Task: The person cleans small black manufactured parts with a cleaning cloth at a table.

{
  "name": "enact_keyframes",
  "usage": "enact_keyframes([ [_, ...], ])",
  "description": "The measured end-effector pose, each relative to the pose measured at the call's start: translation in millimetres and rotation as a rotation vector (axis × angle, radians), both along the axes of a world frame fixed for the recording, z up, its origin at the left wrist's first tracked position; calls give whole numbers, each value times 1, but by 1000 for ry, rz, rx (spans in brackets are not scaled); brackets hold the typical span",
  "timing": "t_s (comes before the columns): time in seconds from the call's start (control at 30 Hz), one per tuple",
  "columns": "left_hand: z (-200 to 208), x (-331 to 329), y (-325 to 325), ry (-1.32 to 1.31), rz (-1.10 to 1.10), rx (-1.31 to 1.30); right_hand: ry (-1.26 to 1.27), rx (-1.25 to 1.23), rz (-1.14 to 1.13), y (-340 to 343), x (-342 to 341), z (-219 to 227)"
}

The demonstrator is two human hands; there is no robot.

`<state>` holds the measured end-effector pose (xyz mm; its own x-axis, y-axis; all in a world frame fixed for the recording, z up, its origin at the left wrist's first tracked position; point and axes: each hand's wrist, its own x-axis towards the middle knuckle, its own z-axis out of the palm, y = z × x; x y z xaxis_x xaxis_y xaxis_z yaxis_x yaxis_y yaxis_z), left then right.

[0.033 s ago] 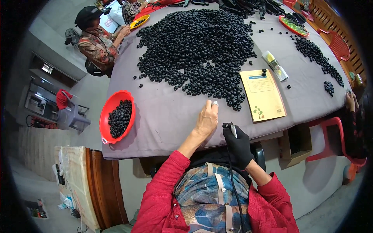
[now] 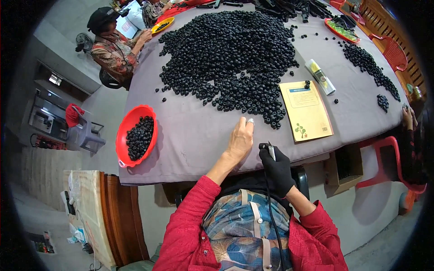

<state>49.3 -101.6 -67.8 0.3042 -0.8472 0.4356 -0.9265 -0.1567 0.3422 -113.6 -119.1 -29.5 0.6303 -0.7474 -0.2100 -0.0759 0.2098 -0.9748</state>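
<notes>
Ungloved, my left hand [image 2: 240, 139] is over the table's near side, just short of the pile of black beads [image 2: 226, 49]. Its fingers are curled together, with something white at one fingertip; whatever they may pinch is hidden. My right hand [image 2: 279, 169], in a black glove, is closed around a small knife [image 2: 271, 152] with a silvery handle, its tip pointing up and away from me. That hand is at the table's near edge, right of my left hand. A red scalloped bowl [image 2: 121, 140] holding more black beads stands at the left.
A yellow booklet [image 2: 312, 115] and a clear-wrapped roll [image 2: 321, 77] lie right of the pile. More beads [image 2: 370, 67] spread at the far right. A co-worker [image 2: 113, 49] sits at the far left by a yellow plate [image 2: 171, 21]. A cardboard box [image 2: 344, 169] stands below the table.
</notes>
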Motion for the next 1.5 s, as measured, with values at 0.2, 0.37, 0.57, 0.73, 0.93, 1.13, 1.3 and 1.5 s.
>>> enact_keyframes([
  [0.2, 17, -7, 19, 597, -77, -129, -13, -77, -25, 0, 1, -8],
  [0.37, 25, -33, 46, 1483, -146, -236, -27, 20, -24, -3, -1, -3],
  [0.57, 37, -47, 61, 1663, -139, -129, -93, -123, 18, -2, -3, -2],
  [0.73, 44, -50, 64, 1729, -204, -87, -164, 36, 38, 0, -3, 7],
  [0.93, 41, -55, 65, 1665, -229, -51, -120, 67, 6, 1, -2, 6],
  [1.13, 37, -57, 63, 1716, -190, -111, -140, 141, 30, 0, -3, 5],
  [1.3, 33, -57, 65, 1748, -185, -138, -230, 363, 60, 0, -4, 18],
  [1.5, 30, -57, 66, 1823, -179, -164, -245, 361, 70, -4, -3, -8],
])
